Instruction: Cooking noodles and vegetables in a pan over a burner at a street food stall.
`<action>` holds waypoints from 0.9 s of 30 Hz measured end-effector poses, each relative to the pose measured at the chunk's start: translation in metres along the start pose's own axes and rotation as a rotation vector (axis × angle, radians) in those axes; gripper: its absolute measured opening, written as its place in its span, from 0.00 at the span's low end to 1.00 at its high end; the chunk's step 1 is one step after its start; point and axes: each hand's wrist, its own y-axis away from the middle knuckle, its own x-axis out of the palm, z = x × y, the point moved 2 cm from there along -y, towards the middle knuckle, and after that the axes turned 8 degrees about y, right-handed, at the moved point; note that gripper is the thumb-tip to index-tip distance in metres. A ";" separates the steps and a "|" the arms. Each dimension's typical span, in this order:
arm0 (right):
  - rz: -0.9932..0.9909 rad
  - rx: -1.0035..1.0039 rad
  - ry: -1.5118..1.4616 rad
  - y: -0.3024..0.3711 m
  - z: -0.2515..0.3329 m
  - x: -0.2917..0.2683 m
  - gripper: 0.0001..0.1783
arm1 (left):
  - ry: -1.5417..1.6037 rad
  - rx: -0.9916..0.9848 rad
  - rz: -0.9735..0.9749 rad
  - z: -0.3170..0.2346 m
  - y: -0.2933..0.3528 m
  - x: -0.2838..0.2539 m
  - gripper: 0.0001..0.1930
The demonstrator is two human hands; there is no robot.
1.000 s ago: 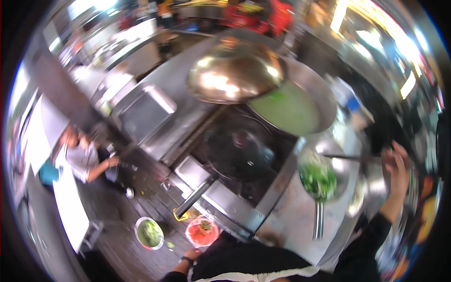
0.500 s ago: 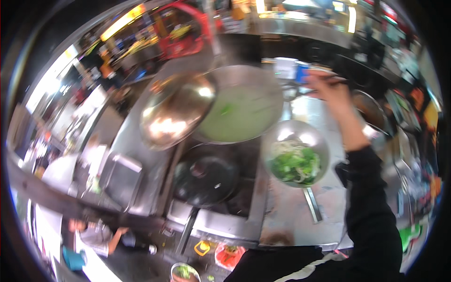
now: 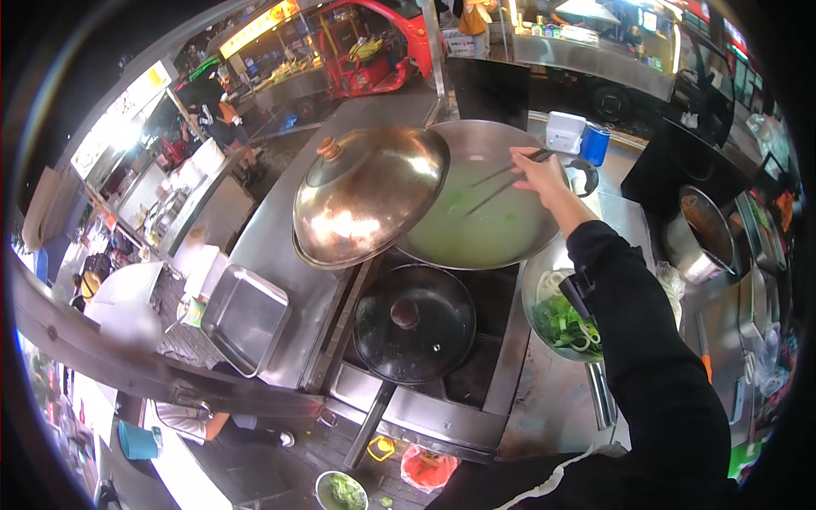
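My right hand (image 3: pixel 544 182) is closed around a pair of dark chopsticks (image 3: pixel 491 197) above a wide metal wok (image 3: pixel 486 138). Their tips reach down to the cloudy pale-green liquid (image 3: pixel 472 238), where a few green bits float. A domed metal lid (image 3: pixel 374 191) with a wooden knob leans over the wok's left side. Under my right forearm sits a steel pan (image 3: pixel 535 285) of leafy greens (image 3: pixel 565 325) and pale noodle-like strands; my sleeve hides part of it. Left of that, a dark covered frying pan (image 3: pixel 414 327) rests on the stove. My left hand does not show.
A steel tray (image 3: pixel 246 319) lies on the left counter. Behind the wok stand a white container (image 3: pixel 564 133) and a blue can (image 3: pixel 595 145). A deep metal pot (image 3: pixel 702 238) is at right. Lower left, a person (image 3: pixel 180 422) is beyond the counter edge.
My right hand has come left and down over the wok with the chopsticks. My forearm now covers part of the pan of greens. The view has shifted and sharpened.
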 end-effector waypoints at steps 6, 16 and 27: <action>0.051 -0.130 0.078 0.008 0.006 0.018 0.15 | 0.530 -0.326 -0.043 0.014 0.042 0.040 0.13; 0.300 -0.223 0.084 0.046 0.070 -0.036 0.18 | 0.099 -0.312 0.009 -0.032 0.084 0.063 0.13; 0.200 -0.130 -0.096 0.085 0.015 -0.013 0.14 | -0.524 -0.146 0.289 0.030 0.108 0.046 0.09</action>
